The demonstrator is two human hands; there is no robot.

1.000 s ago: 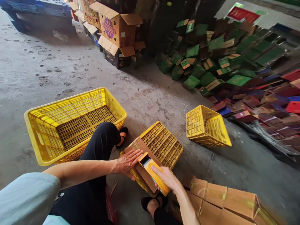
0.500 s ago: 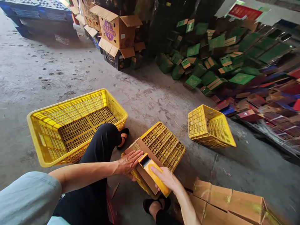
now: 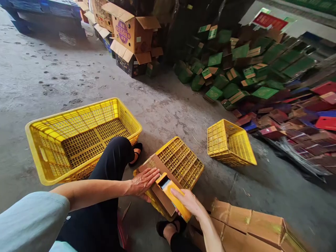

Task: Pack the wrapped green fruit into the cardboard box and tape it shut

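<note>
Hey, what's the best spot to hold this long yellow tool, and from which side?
Probably the lower end of the yellow tool, from the right, as your right hand has it: the body is long and narrow, with its dark opening at the far end.

Right hand [image 3: 190,202] is partly hidden by the yellow tool [image 3: 168,188], bottom edge cuts off the taped cartons [image 3: 252,224], top edge clips the blue pallets [image 3: 46,14], red sign [image 3: 271,21] lettering too blurred to read, red item [image 3: 123,232] too hidden to identify.

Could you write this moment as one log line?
left hand: flat on cardboard | right hand: gripping yellow tool | beneath cardboard: yellow crate
</note>
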